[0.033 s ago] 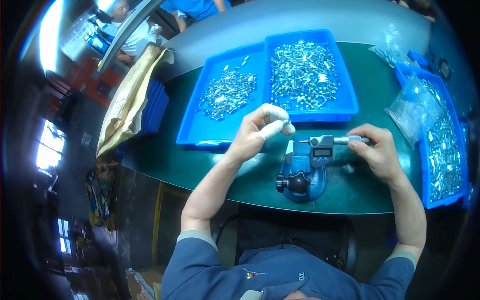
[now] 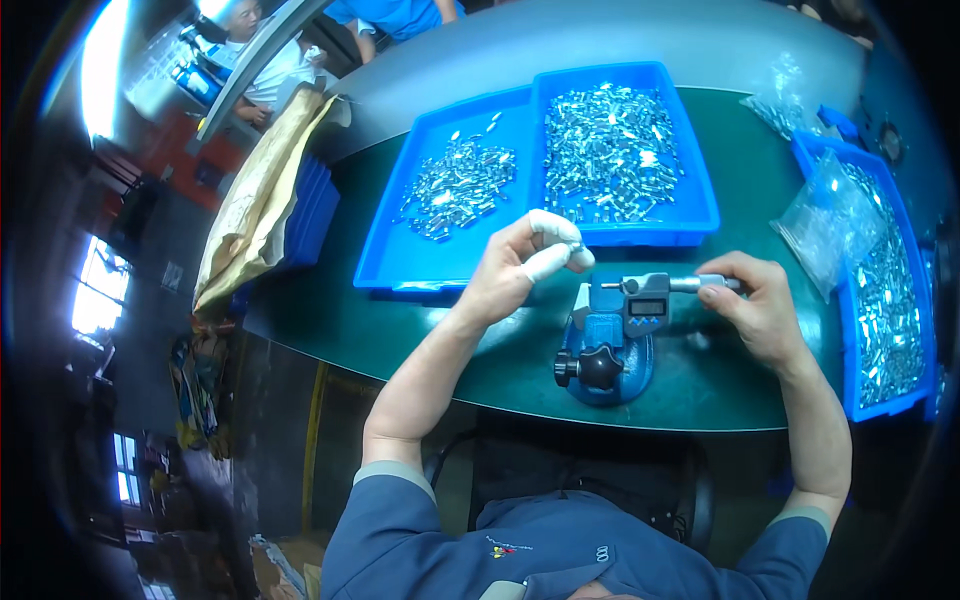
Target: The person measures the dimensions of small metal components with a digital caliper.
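My left hand (image 2: pixel 512 265), white covers on its thumb and fingers, is closed in a pinch above the near edge of the trays. A small shiny metal part (image 2: pixel 577 246) barely shows between those fingertips. A digital micrometer (image 2: pixel 648 308) sits clamped in a blue stand (image 2: pixel 632 378) with black knobs, just right of and nearer than the pinch. My right hand (image 2: pixel 757 303) grips the micrometer's silver thimble at its right end. The gap between the measuring faces looks open with nothing in it.
Beyond my hands, a left blue tray (image 2: pixel 376 262) and a right blue tray (image 2: pixel 650 238) hold small metal parts. Another filled blue tray (image 2: pixel 862 395) stands at right, a plastic bag (image 2: pixel 815 225) on it. Brown paper (image 2: pixel 250 215) covers stacked blue trays at left. People work beyond the table.
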`<action>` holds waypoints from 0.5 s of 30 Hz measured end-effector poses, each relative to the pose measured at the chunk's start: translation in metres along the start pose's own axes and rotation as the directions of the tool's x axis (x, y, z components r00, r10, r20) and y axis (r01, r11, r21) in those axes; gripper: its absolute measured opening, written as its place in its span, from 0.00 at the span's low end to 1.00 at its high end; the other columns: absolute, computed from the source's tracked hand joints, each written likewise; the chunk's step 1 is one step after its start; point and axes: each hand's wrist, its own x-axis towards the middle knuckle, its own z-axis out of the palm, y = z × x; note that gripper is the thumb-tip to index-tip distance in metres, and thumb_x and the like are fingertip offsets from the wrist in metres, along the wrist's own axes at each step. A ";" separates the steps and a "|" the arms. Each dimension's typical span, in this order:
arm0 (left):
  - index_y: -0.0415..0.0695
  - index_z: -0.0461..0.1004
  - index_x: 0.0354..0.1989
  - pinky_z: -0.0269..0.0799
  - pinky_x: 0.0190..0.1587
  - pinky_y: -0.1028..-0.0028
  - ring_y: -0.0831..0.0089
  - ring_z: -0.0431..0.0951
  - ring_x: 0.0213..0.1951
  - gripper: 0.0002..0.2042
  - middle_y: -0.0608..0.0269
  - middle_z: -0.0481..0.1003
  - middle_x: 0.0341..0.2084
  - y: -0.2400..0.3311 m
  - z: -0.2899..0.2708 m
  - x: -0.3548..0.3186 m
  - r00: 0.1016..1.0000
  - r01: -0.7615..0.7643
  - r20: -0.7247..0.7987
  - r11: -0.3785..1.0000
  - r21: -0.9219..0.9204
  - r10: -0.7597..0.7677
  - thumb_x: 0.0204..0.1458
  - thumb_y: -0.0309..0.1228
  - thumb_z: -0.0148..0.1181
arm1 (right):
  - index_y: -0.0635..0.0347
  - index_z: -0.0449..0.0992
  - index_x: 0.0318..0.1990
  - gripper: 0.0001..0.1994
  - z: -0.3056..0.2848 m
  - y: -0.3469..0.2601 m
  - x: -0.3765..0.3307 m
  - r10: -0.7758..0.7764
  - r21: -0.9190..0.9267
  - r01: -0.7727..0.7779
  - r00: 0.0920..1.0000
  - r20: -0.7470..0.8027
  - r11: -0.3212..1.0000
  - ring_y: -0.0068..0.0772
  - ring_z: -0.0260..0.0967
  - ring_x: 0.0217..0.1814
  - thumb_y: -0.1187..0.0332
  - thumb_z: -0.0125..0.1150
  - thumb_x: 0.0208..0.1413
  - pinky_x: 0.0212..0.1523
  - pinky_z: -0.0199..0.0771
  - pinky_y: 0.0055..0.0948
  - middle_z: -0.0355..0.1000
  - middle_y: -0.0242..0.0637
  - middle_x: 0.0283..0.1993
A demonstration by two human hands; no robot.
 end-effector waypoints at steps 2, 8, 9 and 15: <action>0.40 0.71 0.43 0.75 0.49 0.66 0.67 0.79 0.42 0.05 0.55 0.78 0.36 0.000 -0.001 -0.002 1.000 -0.001 -0.016 1.000 0.007 0.002 0.59 0.22 0.53 | 0.67 0.78 0.38 0.09 0.002 -0.002 0.001 -0.010 0.006 0.010 1.000 0.004 1.000 0.18 0.68 0.30 0.70 0.65 0.53 0.31 0.67 0.20 0.74 0.30 0.29; 0.40 0.74 0.48 0.76 0.49 0.67 0.68 0.80 0.42 0.10 0.56 0.78 0.37 0.003 0.003 -0.003 0.995 0.104 -0.001 0.993 0.060 -0.104 0.59 0.22 0.53 | 0.67 0.78 0.38 0.12 0.000 0.002 -0.001 -0.033 -0.016 0.033 0.999 -0.006 0.999 0.16 0.66 0.29 0.65 0.66 0.53 0.30 0.64 0.19 0.74 0.30 0.28; 0.39 0.75 0.48 0.76 0.49 0.67 0.67 0.80 0.42 0.10 0.56 0.79 0.38 -0.001 0.002 -0.003 0.996 0.085 0.008 0.995 0.046 -0.085 0.59 0.23 0.53 | 0.67 0.78 0.38 0.12 0.000 0.002 0.000 -0.035 -0.015 0.035 0.999 0.000 0.999 0.16 0.66 0.29 0.65 0.66 0.53 0.30 0.64 0.19 0.74 0.30 0.28; 0.41 0.69 0.49 0.78 0.48 0.64 0.63 0.81 0.43 0.10 0.50 0.79 0.39 -0.012 0.004 -0.001 0.993 0.116 0.044 0.984 -0.136 -0.111 0.61 0.27 0.54 | 0.67 0.78 0.38 0.14 0.000 0.002 -0.002 -0.020 -0.008 0.020 1.000 -0.005 1.000 0.17 0.66 0.29 0.63 0.67 0.54 0.30 0.64 0.19 0.73 0.30 0.27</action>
